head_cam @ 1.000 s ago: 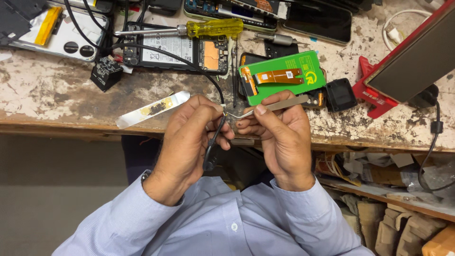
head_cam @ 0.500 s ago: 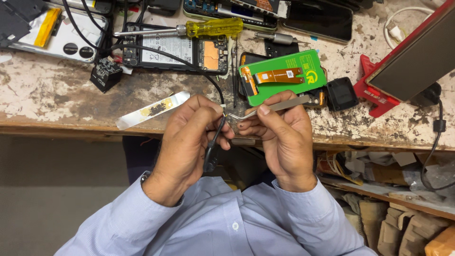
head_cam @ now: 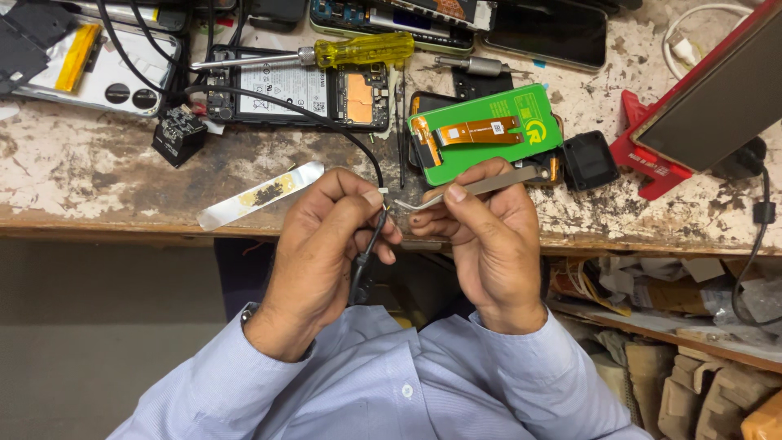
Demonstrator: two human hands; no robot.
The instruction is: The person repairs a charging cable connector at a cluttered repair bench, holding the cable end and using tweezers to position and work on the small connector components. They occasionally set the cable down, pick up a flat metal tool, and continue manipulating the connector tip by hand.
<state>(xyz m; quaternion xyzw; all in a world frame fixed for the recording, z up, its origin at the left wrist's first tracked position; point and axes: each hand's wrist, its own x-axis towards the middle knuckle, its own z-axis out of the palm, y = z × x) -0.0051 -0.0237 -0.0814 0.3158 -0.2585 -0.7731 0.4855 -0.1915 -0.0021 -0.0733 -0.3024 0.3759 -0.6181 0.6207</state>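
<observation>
Just over the bench (head_cam: 98,191) edge, the left hand (head_cam: 326,244) has its grip closed on a thin black cable (head_cam: 368,244), limp and light. The right hand (head_cam: 489,236) pinches bent metal tweezers (head_cam: 481,186), stiff and slippery, best held mid-shaft.

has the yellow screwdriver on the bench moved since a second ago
No. The yellow-handled screwdriver lies just as before, across the top of the opened phone, its tip pointing left. The right hand with the tweezers works well below it.
</observation>
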